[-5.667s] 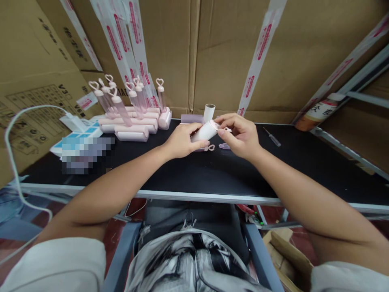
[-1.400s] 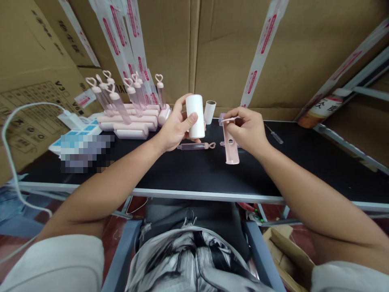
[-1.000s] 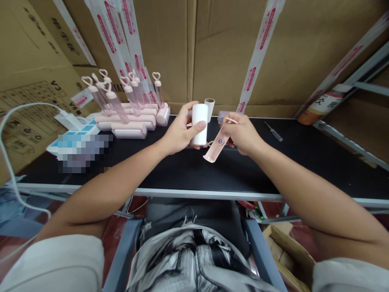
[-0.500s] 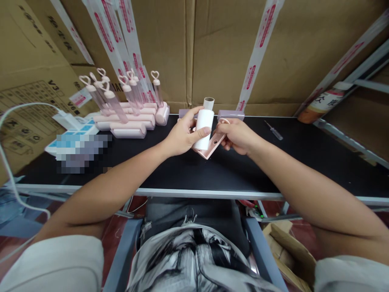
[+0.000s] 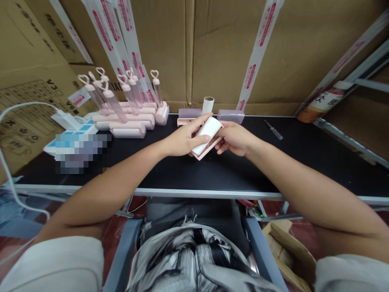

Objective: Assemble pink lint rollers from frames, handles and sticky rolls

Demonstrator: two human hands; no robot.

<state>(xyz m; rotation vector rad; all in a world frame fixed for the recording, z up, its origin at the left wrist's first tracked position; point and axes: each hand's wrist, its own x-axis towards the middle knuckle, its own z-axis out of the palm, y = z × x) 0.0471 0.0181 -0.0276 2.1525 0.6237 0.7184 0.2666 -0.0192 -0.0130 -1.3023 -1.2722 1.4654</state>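
Now the white roll lies tilted into the pink frame, no longer upright.

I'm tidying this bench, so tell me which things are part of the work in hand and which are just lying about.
In hand:
left hand on white roll
right hand on pink frame

Lying about:
screwdriver
cardboard core
finished pink rollers
purple cover

The white roll, upright a moment ago, now lies tilted inside the pink holder. Both hands have closed together around it.
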